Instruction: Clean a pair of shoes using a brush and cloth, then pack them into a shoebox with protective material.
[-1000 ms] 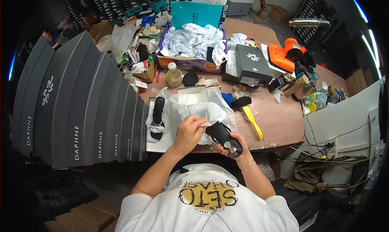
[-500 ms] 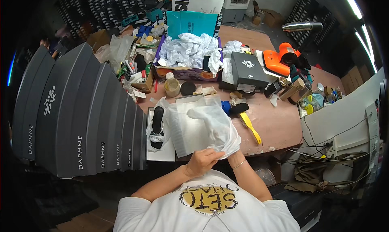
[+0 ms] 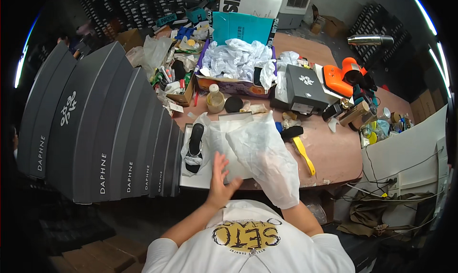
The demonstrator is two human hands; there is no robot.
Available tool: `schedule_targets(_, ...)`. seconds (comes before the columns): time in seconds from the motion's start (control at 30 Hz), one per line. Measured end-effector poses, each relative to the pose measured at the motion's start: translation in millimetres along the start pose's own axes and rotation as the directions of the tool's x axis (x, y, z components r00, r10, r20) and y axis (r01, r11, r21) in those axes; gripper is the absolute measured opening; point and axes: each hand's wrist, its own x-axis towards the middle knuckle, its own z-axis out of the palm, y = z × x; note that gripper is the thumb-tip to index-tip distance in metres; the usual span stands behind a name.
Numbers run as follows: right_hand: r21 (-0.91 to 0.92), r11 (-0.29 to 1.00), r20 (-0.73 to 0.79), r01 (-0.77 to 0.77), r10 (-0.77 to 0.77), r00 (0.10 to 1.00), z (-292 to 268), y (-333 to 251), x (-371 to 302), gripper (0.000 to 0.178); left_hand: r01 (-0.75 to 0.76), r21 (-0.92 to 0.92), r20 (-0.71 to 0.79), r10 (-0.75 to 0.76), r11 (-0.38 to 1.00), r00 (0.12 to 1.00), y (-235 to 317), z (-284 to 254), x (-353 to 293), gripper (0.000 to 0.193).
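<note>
Row of tall dark grey shoe boxes [image 3: 109,130] standing on edge, left of brown wooden worktop [image 3: 334,153]. Purple cardboard box stuffed with crumpled white paper [image 3: 236,63] at worktop's far side; teal lid [image 3: 243,27] upright behind it. Closed black shoe box with white emblem [image 3: 305,87] right of it. Orange power tool [image 3: 341,77] near far right edge. Small glass bottle [image 3: 215,99] and black round puck [image 3: 234,104] side by side, front of purple box. Yellow-handled brush [image 3: 300,146] flat, mid-worktop. Silver cylinder [image 3: 369,40] on floor beyond.
</note>
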Motion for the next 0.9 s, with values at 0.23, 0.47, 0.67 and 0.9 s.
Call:
schedule_targets(0.23, 0.211, 0.978, -0.058, 0.006, 0.007, 0.998, 67.4, 6.6, -15.4, 0.041, 0.067, -0.423, -0.25, -0.187, 0.904, 0.95, -42.8, -53.4, 49.1, 0.042)
schedule_targets(0.47, 0.065, 0.998, 0.045, 0.001, -0.004, 0.999, 81.1, 6.8, -14.5, 0.057, 0.528, -0.272, 0.592, -0.292, 0.805, 0.751, -52.7, -11.0, -11.8, 0.057)
schedule_targets(0.67, 0.153, 0.982, 0.068, 0.11, -0.121, 0.99, 94.6, -9.6, -7.6, 0.059, 0.375, 0.621, 0.657, -0.718, 0.688, 0.229, -26.6, -37.3, 13.7, 0.062)
schedule_targets(0.9, 0.314, 0.938, 0.089, 0.149, -0.185, 0.979, 118.4, -40.9, -13.8, 0.062, 0.332, -0.749, -0.009, -0.51, 0.574, 0.86, -27.5, -52.5, 3.6, 0.068)
